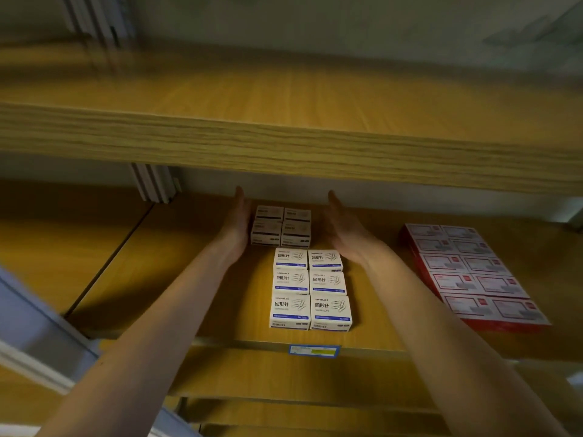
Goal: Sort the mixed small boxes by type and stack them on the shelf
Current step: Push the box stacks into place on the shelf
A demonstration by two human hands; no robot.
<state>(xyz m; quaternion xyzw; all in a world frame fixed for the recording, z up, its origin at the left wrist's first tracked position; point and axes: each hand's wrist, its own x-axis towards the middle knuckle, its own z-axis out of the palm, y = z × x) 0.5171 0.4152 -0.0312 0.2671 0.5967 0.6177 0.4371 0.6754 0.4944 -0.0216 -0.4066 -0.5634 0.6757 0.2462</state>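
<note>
— Pale wooden shelving fills our view. On the middle shelf (189, 279) we have the blue-striped boxes (310, 288) laid two across and three deep. A back block (281, 227) of four white boxes sits just behind them, and the red boxes (473, 272) are well apart to the right.

— And our hands?

— Both are flat with the fingers straight, holding nothing. Our left hand (238, 225) looks to be resting against the back block's left side. Our right hand (345, 234) is near its right side but apart from it.

— So we squeeze the block from both sides?

— We think so. The boxes look like small, stiff card, probably light but loosely packed. Even pressure on opposite side walls should move the four as one. Press unevenly and we'd expect the middle seam to buckle. The upper shelf (284, 143) hangs low above, so sliding seems safer than lifting.
</note>
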